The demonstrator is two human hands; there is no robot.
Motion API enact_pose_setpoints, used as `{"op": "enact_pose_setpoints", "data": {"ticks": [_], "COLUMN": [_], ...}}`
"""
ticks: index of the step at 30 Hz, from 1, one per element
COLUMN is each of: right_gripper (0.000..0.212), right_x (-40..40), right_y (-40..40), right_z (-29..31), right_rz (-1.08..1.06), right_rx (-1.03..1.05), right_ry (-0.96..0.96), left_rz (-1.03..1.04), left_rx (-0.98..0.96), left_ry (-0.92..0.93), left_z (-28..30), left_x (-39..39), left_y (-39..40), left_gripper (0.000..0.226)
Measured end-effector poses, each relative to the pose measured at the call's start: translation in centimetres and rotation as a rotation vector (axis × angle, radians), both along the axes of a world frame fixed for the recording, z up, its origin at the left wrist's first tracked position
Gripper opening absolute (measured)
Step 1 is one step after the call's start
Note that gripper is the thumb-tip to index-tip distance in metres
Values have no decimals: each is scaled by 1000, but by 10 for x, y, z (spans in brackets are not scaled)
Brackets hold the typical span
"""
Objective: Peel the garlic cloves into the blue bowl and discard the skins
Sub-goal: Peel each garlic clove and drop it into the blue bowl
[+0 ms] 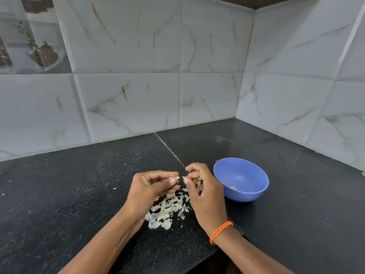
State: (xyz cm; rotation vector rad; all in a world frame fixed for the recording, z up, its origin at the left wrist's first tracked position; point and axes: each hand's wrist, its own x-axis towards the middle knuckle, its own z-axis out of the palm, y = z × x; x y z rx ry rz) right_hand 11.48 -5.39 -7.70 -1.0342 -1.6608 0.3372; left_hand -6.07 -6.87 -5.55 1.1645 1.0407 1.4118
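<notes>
My left hand (152, 186) pinches a small garlic clove (177, 177) at its fingertips. Facing it, my right hand (203, 186), with an orange cord on the wrist, pinches a bit of papery skin (185, 177) right beside the clove. Both hands hover above a heap of pale garlic skins (167, 209) on the black counter. The blue bowl (246, 173) stands just right of my right hand; a few small peeled pieces (233, 187) lie at its bottom.
The black stone counter (79, 184) runs into a corner of grey marbled wall tiles (126, 99) behind and at the right. Its front edge (197, 262) drops off near my right forearm. Small skin flecks are scattered over the counter.
</notes>
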Motion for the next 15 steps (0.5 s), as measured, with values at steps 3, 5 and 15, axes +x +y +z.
{"op": "enact_pose_setpoints", "data": {"ticks": [3, 5, 15], "right_gripper": [42, 42, 43], "right_x": [-2, -1, 0], "right_y": [1, 0, -4], "right_z": [-1, -1, 4], "right_rz": [44, 70, 158], "right_rx": [11, 3, -13], "right_ry": [-46, -33, 53], "left_rz": [-15, -18, 25], "left_rx": [12, 20, 71], "left_ry": [27, 54, 133], "left_z": [0, -1, -2], "left_x": [-2, -3, 0], "left_y": [1, 1, 0], "left_gripper": [19, 18, 13]}}
